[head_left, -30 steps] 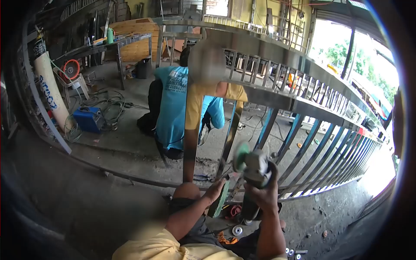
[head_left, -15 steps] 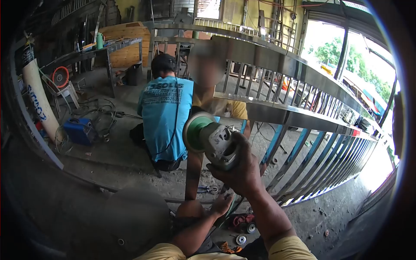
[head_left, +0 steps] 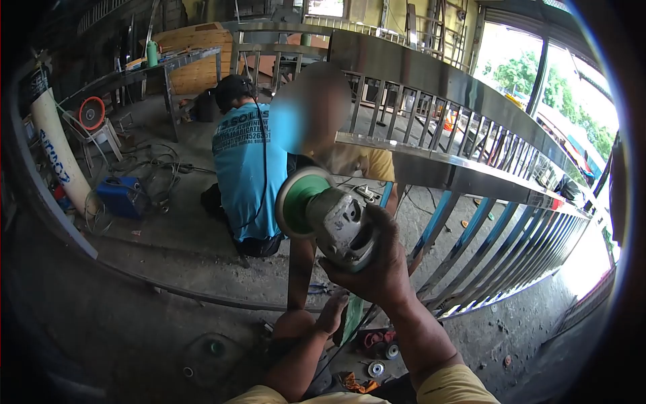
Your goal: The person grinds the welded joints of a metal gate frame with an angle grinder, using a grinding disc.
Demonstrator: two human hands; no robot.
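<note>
My right hand (head_left: 377,259) grips an angle grinder (head_left: 342,225) by its grey body and holds it up in front of me. Its round disc (head_left: 296,202) has a green backing and faces left. Lower down, my left hand (head_left: 332,315) has its fingers stretched upward, beside a strip of green material (head_left: 351,320). Behind the grinder stands a shiny metal railing (head_left: 417,168) with many upright bars. Pliers (head_left: 319,289) lie on the floor beyond my left hand.
A person in a blue shirt (head_left: 242,168) crouches ahead, back turned; another in yellow (head_left: 377,165) is close behind the grinder. A blue machine (head_left: 123,196), loose cables (head_left: 165,172) and a tall cylinder (head_left: 60,151) are at left. Metal discs (head_left: 376,369) lie near my knees.
My left hand has drawn back and left, and its fingers have straightened. The green strip now shows more. The grinder is slightly closer in view, still in my right hand.
</note>
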